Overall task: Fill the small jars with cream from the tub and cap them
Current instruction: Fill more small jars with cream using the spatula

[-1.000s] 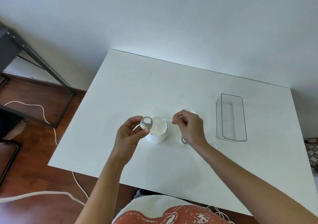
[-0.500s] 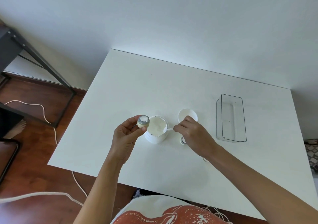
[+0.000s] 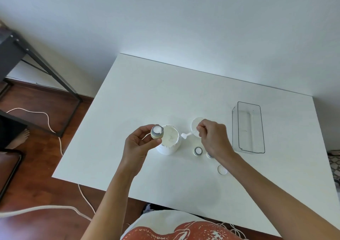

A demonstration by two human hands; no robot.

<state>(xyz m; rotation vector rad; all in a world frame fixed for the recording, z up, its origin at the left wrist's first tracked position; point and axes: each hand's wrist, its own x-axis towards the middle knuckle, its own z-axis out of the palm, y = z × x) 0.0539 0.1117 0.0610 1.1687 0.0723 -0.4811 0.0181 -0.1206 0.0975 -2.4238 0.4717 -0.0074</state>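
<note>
White cream fills the small jar (image 3: 157, 132) that my left hand (image 3: 139, 144) pinches between thumb and fingertips, raised just left of the open tub (image 3: 169, 140), which stands on the white table (image 3: 147, 96). My right hand (image 3: 213, 138) is curled round the thin handle of a white spatula (image 3: 186, 134); its blade, loaded with cream, hangs just off the tub's right rim, and white on white makes its outline hard to follow. The same hand covers part of the tub's lid (image 3: 195, 127) behind it. A second small jar (image 3: 198, 151) stands open near the tub. A third jar (image 3: 209, 155) is mostly hidden under my right wrist, so I cannot tell whether it is filled. A small cap (image 3: 222, 169) lies by my forearm, its edge half covered. A clear plastic bin (image 3: 248, 127) stands well to the right.
</note>
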